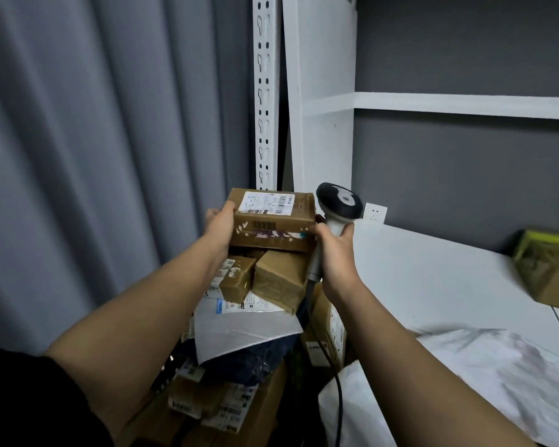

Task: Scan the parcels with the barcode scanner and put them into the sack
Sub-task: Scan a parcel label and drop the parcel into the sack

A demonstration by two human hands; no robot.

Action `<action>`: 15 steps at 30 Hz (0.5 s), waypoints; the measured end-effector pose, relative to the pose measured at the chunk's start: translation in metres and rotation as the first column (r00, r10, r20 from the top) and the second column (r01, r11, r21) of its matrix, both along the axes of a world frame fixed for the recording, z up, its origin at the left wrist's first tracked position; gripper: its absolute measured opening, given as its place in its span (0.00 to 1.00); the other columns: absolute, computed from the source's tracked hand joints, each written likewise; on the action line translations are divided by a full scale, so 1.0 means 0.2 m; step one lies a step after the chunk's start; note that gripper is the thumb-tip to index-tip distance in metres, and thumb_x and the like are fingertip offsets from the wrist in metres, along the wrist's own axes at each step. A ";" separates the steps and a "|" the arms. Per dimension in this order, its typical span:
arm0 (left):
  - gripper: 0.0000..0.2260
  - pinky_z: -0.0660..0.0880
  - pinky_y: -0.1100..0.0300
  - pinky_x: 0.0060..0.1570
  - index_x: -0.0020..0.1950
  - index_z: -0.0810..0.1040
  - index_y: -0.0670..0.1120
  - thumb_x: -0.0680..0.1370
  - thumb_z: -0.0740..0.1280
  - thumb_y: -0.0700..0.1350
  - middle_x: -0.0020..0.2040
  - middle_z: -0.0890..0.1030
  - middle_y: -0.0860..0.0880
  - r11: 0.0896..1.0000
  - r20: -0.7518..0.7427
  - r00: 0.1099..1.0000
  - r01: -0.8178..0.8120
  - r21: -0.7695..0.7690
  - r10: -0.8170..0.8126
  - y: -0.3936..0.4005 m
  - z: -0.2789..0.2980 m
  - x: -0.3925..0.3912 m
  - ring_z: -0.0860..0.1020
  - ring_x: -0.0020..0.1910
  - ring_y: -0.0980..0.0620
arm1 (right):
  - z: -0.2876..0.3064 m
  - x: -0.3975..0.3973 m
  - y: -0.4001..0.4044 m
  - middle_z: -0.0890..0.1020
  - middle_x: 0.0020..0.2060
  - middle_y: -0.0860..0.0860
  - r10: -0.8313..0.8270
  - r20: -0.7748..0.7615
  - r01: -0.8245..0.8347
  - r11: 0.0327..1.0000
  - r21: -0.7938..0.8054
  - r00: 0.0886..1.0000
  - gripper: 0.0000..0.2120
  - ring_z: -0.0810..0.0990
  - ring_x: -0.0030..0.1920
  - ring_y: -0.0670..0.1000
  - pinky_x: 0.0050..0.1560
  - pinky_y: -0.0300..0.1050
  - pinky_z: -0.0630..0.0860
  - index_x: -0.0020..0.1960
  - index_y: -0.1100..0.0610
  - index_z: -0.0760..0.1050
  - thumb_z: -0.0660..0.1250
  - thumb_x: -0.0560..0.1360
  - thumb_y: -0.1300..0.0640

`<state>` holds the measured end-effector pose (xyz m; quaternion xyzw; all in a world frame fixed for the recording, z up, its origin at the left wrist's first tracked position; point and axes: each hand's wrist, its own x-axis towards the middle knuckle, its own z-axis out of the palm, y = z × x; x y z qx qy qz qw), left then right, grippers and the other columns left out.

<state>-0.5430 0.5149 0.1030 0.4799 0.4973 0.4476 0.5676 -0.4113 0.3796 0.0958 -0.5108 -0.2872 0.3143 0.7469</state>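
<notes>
Two hands (221, 232), parcel (273, 217) between, scanner (338, 206) right

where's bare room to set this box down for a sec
Bare white table between the wall socket, the green-topped carton and the white sack. The parcel pile below the held box is crowded.

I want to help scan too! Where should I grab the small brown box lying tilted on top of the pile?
Probably grip the small brown box across its two short sides, coming from above. It lies tilted on the white mailer bag with its top exposed.
</notes>
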 end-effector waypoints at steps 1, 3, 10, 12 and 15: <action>0.13 0.74 0.64 0.21 0.60 0.67 0.45 0.80 0.60 0.52 0.40 0.79 0.46 1.000 0.025 1.000 0.012 -0.015 -0.012 -0.03 0.02 -0.03 0.79 0.31 0.51 | 0.01 -0.01 -0.04 0.79 0.53 0.50 -0.007 -0.015 0.007 1.000 0.018 1.000 0.18 0.79 0.52 0.48 0.52 0.43 0.78 0.63 0.50 0.67 0.65 0.77 0.63; 0.17 0.75 0.63 0.21 0.62 0.69 0.46 0.79 0.62 0.55 0.39 0.79 0.47 0.996 0.075 0.995 0.076 -0.047 -0.072 -0.11 0.06 -0.12 0.79 0.29 0.53 | 0.03 -0.04 -0.16 0.79 0.53 0.50 -0.021 -0.034 0.023 0.998 0.056 0.999 0.21 0.79 0.52 0.47 0.52 0.41 0.78 0.67 0.51 0.66 0.65 0.77 0.64; 0.21 0.73 0.57 0.43 0.46 0.78 0.49 0.60 0.78 0.57 0.44 0.77 0.47 0.870 0.047 0.889 0.455 -0.189 -0.455 -0.57 0.15 -0.58 0.73 0.39 0.51 | 0.08 -0.16 -0.66 0.81 0.45 0.50 0.067 -0.042 -0.064 0.995 0.077 0.997 0.18 0.83 0.42 0.44 0.42 0.38 0.78 0.63 0.54 0.69 0.62 0.77 0.69; 0.21 0.77 0.56 0.43 0.53 0.78 0.47 0.63 0.76 0.52 0.48 0.82 0.46 0.845 0.097 0.870 0.492 -0.211 -0.483 -0.73 0.14 -0.67 0.79 0.41 0.49 | 0.08 -0.20 -0.79 0.80 0.45 0.51 0.087 -0.045 -0.084 0.995 0.061 0.995 0.16 0.83 0.38 0.41 0.38 0.35 0.77 0.60 0.55 0.69 0.61 0.77 0.70; 0.19 0.80 0.58 0.31 0.58 0.76 0.44 0.68 0.69 0.46 0.43 0.85 0.45 0.851 0.236 0.876 0.471 -0.231 -0.421 -1.04 0.09 -0.72 0.84 0.35 0.49 | 0.09 -0.28 -0.97 0.82 0.49 0.53 0.098 -0.123 -0.087 0.992 0.096 0.988 0.16 0.84 0.43 0.44 0.41 0.37 0.79 0.62 0.56 0.69 0.64 0.77 0.69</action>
